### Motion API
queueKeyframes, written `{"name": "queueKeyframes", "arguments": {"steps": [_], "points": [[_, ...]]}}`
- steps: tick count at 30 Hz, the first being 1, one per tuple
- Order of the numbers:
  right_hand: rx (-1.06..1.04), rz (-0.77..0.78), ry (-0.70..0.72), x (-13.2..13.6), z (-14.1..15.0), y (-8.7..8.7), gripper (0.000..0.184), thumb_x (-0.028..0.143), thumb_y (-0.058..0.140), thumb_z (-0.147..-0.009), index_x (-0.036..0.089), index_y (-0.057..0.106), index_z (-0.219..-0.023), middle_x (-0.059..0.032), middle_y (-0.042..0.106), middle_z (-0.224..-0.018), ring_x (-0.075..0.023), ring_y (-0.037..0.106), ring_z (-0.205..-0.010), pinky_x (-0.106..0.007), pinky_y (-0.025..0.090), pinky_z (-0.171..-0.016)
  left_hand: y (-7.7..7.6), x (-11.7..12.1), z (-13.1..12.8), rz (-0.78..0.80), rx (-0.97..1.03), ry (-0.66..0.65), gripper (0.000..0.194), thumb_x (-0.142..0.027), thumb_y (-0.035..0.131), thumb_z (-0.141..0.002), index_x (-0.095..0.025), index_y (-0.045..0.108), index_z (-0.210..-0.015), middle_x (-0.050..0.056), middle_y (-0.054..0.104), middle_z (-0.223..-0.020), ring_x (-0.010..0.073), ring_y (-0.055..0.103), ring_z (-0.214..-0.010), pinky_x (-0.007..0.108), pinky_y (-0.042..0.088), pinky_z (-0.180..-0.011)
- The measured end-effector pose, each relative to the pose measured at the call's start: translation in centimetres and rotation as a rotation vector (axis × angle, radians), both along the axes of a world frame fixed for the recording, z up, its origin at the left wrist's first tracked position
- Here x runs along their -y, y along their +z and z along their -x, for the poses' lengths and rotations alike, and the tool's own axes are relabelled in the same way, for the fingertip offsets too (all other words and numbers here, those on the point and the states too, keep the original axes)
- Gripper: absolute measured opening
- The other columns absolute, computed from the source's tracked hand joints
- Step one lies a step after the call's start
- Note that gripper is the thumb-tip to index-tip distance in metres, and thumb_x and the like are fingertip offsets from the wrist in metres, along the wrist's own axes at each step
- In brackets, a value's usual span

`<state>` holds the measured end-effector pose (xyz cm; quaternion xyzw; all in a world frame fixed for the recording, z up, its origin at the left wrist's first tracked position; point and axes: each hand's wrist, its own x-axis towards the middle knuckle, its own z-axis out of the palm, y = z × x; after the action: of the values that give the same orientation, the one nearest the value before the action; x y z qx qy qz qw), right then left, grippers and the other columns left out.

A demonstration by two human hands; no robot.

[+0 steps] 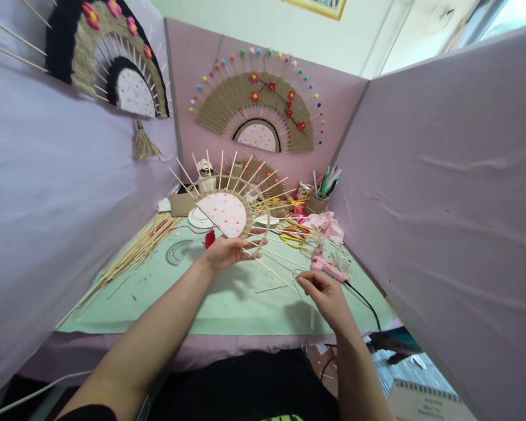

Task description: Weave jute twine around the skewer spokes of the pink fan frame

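Note:
My left hand grips a half-made fan at its lower edge, holding it tilted above the table. The fan has a pink, red-spotted half-round centre, a twine-coloured rim and thin wooden sticks fanning outward. A ring of twine crosses the sticks further out. To the right, my right hand is closed in a pinch on a thin strand of twine, close to the tips of the lowest sticks. Beyond that hand lies a pink hot glue gun, its black cord running off the table's right side.
Bundled wooden sticks lie left, beside a protractor. Pliers, pink cloth and a tool holder crowd the back right. Finished fans hang on the left panel and back panel. Tall panels enclose the table.

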<state>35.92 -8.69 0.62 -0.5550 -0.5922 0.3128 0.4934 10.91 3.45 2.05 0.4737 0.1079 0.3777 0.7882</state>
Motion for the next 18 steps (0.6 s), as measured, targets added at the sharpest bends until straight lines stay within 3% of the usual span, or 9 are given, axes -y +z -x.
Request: {"name": "queueKeyframes", "arguments": {"steps": [4,11,18], "points": [[-0.089,-0.038,0.044,0.8,-1.2,0.6,0.020,0.039,0.069,-0.076,0.019,0.070,-0.076,-0.0009,0.057,-0.064,-0.0122,0.045,-0.058,-0.025,0.034,-0.053,0.2,-0.1,0.2,0.003,-0.007,0.031,0.043,-0.005,0.052,-0.079,-0.015,0.063,-0.119,0.014,0.063,-0.120,0.0277,0.057,-0.118,0.034,0.054,-0.081],[-0.415,-0.147,-0.066,-0.6,-0.9,-0.9,0.020,0.038,0.069,-0.077,0.018,0.068,-0.079,0.0028,0.046,-0.057,-0.0093,0.038,-0.054,-0.024,0.029,-0.050,0.1,0.4,0.0,-0.015,-0.023,-0.040,0.043,-0.006,0.053,-0.077,-0.016,0.064,-0.118,0.015,0.060,-0.126,0.0299,0.057,-0.117,0.035,0.056,-0.076],[-0.352,-0.069,-0.169,-2.6,0.9,-1.6,0.026,0.042,0.070,-0.072,0.016,0.066,-0.075,0.0037,0.044,-0.055,-0.0094,0.036,-0.053,-0.024,0.028,-0.050,-0.6,0.6,-0.4,0.006,-0.029,-0.232,0.045,-0.011,0.055,-0.076,-0.016,0.063,-0.119,0.015,0.062,-0.120,0.0298,0.056,-0.117,0.030,0.056,-0.071]]}}
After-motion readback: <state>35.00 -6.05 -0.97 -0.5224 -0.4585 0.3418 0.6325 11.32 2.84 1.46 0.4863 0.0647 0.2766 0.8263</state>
